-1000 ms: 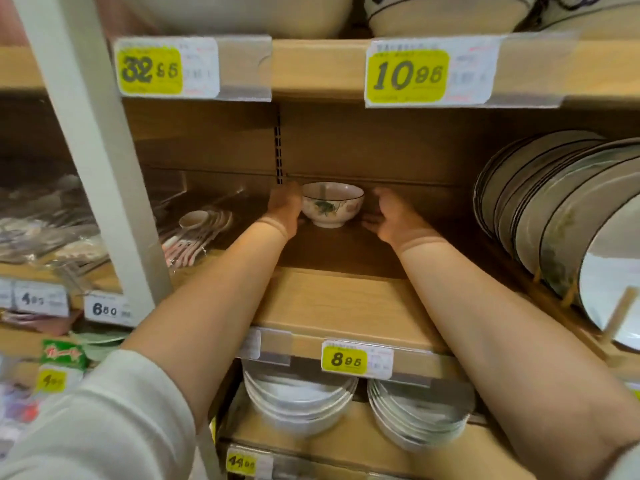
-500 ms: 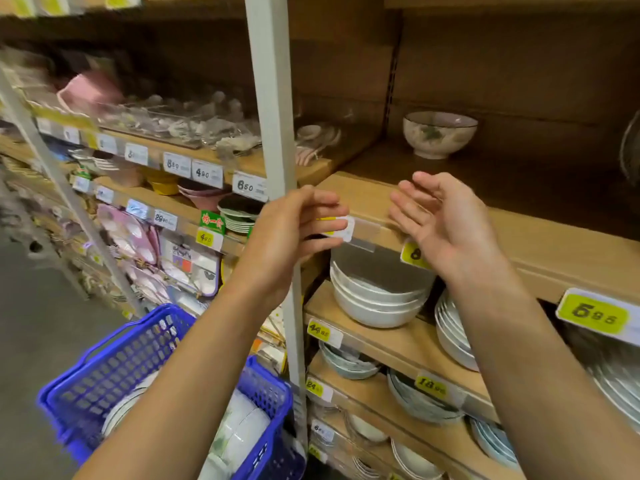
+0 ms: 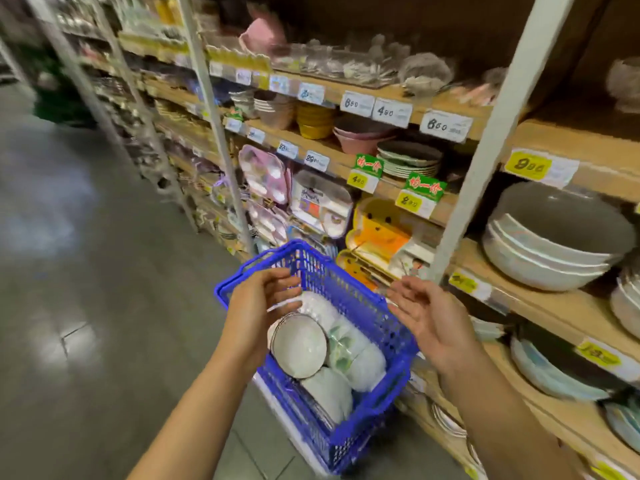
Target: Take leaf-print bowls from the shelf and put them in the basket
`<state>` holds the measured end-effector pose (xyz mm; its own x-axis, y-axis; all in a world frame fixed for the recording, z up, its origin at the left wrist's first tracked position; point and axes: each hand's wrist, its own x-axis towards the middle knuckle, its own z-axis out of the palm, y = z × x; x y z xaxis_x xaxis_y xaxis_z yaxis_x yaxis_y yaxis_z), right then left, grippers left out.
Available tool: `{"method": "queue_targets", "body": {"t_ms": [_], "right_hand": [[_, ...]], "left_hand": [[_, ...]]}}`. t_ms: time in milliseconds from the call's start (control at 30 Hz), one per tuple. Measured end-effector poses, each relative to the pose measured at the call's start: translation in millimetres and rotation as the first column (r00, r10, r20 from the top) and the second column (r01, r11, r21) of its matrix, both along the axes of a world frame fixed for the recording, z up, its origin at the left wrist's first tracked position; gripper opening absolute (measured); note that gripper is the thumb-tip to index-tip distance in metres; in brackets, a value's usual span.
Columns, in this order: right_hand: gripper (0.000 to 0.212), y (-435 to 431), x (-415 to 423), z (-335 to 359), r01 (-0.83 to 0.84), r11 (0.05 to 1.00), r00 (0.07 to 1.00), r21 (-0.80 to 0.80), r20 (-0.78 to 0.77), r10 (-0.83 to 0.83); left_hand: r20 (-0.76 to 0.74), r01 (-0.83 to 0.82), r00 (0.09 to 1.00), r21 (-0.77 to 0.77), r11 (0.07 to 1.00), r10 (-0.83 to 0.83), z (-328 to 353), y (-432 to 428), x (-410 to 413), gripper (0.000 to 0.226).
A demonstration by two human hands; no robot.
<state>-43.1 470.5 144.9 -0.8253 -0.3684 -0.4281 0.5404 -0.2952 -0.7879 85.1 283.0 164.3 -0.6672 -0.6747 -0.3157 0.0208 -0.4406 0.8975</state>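
- Left hand [image 3: 258, 306] and right hand [image 3: 427, 317] both empty, fingers loosely spread, hovering above the blue basket [image 3: 348, 289].
- Leaf-print bowls [image 3: 344, 341] lie inside it, below and between the palms.
- Shelf [image 3: 571, 135] stands off to the right; the right hand is nearer.

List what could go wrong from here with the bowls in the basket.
1. The leaf-print bowls lie loose on their sides, touching, in the blue basket; another dropped in could chip them.
2. The left hand and right hand hover open and empty, so nothing steadies the basket; a knock might tip it.
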Motion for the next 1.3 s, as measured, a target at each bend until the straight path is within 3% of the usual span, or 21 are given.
{"method": "queue_targets", "body": {"t_ms": [233, 400, 500, 567, 733, 867, 967, 1033, 1133, 1233, 1267, 1300], "right_hand": [[0.013, -74.7, 30.1, -76.3, -0.119, 0.973, 0.989, 0.196, 0.107, 0.1], [0.012, -109.7, 25.3, -136.4, -0.154, 0.932, 0.977, 0.329, 0.191, 0.094], [0.009, -120.3, 13.3, -168.7, -0.183, 0.889, 0.972, 0.419, 0.21, 0.101], [0.02, -126.0, 0.8, -190.5, -0.214, 0.83, 0.972, 0.516, 0.192, 0.132], [0.016, -133.7, -12.6, -231.1, -0.289, 0.656, 0.957, 0.697, 0.189, 0.221], [0.022, -139.8, -9.0, -254.1, -0.317, 0.621, 0.948, 0.717, 0.233, 0.215], [0.004, -145.6, -2.3, -263.9, -0.391, 0.558, 0.92, 0.732, 0.293, 0.261], [0.025, -151.1, 2.4, -275.3, -0.469, 0.505, 0.882, 0.724, 0.359, 0.305], [0.036, -162.4, 5.7, -281.1, -0.522, 0.439, 0.851, 0.731, 0.415, 0.321], [0.011, -172.7, 9.3, -281.3, -0.493, 0.306, 0.864, 0.815, 0.415, 0.285], [0.012, -177.6, 11.9, -280.8, -0.479, 0.273, 0.87, 0.834, 0.411, 0.272], [0.027, -181.1, 14.3, -281.3, -0.456, 0.252, 0.883, 0.853, 0.399, 0.249]], "left_hand": [[0.189, -0.086, 0.979, 0.042, 0.995, 0.077, -58.6, -61.8, 38.8, 0.022], [0.339, -0.053, 0.939, -0.042, 0.998, 0.064, -94.4, -93.7, 19.6, 0.019], [0.392, 0.048, 0.92, -0.114, 0.992, 0.0, -110.8, -105.4, -0.1, 0.016], [0.453, 0.135, 0.891, -0.183, 0.974, -0.039, -121.5, -112.3, -18.3, 0.016], [0.623, 0.405, 0.766, -0.274, 0.872, -0.16, -157.5, -124.0, -64.8, 0.023], [0.781, 0.693, 0.589, -0.353, 0.628, -0.21, -189.6, -127.7, -96.7, 0.008], [0.854, 0.855, 0.463, -0.36, 0.374, -0.237, -211.3, -132.0, -112.6, 0.025], [0.888, 0.925, 0.374, -0.335, 0.181, -0.268, -223.3, -134.6, -121.0, 0.031], [0.921, 0.951, 0.253, -0.292, -0.098, -0.295, -239.0, -141.8, -132.0, 0.041], [0.955, 0.897, 0.178, -0.256, -0.359, -0.238, -249.7, -149.1, -141.2, 0.053], [0.963, 0.874, 0.157, -0.24, -0.422, -0.22, -253.0, -151.3, -142.8, 0.058], [0.966, 0.855, 0.148, -0.232, -0.464, -0.212, -255.0, -152.5, -144.0, 0.063]]}}
